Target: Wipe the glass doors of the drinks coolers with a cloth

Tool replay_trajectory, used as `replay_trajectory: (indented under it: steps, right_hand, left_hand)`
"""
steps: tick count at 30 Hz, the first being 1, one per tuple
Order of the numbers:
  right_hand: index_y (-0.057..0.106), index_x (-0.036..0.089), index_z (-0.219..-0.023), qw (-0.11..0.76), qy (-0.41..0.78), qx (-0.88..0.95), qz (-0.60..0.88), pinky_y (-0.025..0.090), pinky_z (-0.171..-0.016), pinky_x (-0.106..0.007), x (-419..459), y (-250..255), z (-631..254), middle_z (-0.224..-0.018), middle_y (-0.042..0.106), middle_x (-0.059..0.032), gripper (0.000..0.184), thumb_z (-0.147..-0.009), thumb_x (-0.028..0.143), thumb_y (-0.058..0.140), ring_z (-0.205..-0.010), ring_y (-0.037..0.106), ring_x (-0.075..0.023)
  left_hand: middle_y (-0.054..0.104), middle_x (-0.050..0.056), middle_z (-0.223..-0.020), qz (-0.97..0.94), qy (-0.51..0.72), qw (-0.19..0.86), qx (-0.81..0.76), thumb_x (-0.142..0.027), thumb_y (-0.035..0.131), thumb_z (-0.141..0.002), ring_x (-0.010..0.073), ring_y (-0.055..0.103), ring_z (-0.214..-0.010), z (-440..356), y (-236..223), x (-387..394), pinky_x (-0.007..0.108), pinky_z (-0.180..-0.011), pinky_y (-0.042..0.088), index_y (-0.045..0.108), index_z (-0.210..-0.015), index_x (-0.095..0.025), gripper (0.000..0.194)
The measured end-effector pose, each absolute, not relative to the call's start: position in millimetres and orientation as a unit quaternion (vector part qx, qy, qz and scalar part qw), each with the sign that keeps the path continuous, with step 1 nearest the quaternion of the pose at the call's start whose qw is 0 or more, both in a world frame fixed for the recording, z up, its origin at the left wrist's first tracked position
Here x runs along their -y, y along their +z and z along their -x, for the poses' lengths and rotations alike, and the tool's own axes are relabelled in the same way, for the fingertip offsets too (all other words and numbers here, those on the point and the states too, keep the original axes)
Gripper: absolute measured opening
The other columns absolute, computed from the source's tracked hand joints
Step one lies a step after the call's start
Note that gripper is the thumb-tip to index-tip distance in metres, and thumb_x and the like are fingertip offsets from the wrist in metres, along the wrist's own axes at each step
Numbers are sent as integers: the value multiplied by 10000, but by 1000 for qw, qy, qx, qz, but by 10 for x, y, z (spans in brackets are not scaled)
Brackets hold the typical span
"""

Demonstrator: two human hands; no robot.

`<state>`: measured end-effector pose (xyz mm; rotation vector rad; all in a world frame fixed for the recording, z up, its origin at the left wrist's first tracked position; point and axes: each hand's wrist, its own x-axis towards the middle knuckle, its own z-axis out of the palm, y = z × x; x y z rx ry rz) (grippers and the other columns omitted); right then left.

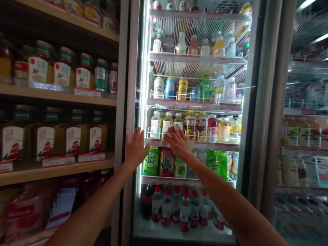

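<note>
My left hand [135, 147] lies flat and open against the left edge of a drinks cooler's glass door [194, 191], fingers spread upward. My right hand [178, 141] presses a whitish crumpled cloth [171, 131] against the same glass, fingers closed over it, at the height of the third shelf. Behind the glass stand rows of bottles and cans, with green bottles [151, 160] just below my hands.
Wooden shelves [56, 171] at left carry jars and labelled bottles with red price tags. The lit cooler has several wire shelves of drinks. A second cooler door [302, 136] stands at right, past a grey frame post [271, 119].
</note>
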<state>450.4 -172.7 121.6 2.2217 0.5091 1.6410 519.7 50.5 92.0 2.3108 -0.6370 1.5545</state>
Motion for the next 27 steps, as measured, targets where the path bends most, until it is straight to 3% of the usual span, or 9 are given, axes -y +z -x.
replay_trajectory:
  steps: [5,8,13,19,24,27]
  right_hand:
    - [391,210,-1334,36,692,-12,-721,165,-1089,-533,1708,1544,-4584,-1472,240,-80,520,-818,166,441,-1365,147,-286]
    - [403,181,-1326,65,667,-55,-740,148,-1101,-515,1490,1562,-4700,-1461,263,-101,511,-817,166,448,-1369,138,-279]
    - [421,235,-1309,168,544,-243,-786,152,-1113,-463,955,1517,-4931,-1445,322,-56,521,-798,193,515,-1346,222,-242]
    - [431,183,-1300,38,653,-112,-748,149,-1083,-532,678,1960,-5132,-1439,317,-105,474,-829,135,429,-1351,188,-280]
    - [472,252,-1249,205,549,-293,-755,195,-1102,-431,401,1801,-5251,-1402,391,-19,406,-851,179,435,-1291,316,-213]
    - [447,231,-1272,195,569,-267,-753,194,-1096,-467,462,1931,-5254,-1409,373,-47,426,-850,170,432,-1278,329,-235]
  left_hand:
    - [223,144,-1464,-804,536,119,226,-342,333,-851,259,206,-1356,-5256,944,-725,529,-1094,87,284,-1365,-92,574]
    - [227,141,-1463,-810,529,103,233,-335,336,-850,252,214,-1354,-5287,927,-835,524,-1094,90,283,-1364,-82,575]
    - [207,140,-1469,-800,548,117,215,-339,336,-847,258,207,-1355,-5267,948,-1013,539,-1084,100,224,-1389,-103,602]
    - [227,147,-1463,-783,574,124,205,-351,325,-852,255,206,-1356,-5186,1141,-1233,526,-1087,107,265,-1374,-107,579]
    - [221,149,-1466,-774,588,125,197,-367,311,-858,254,197,-1359,-5151,1225,-1296,511,-1091,106,281,-1365,-95,577]
    - [221,150,-1466,-775,587,123,199,-372,310,-858,256,200,-1358,-5136,1241,-1293,507,-1094,98,282,-1364,-91,580]
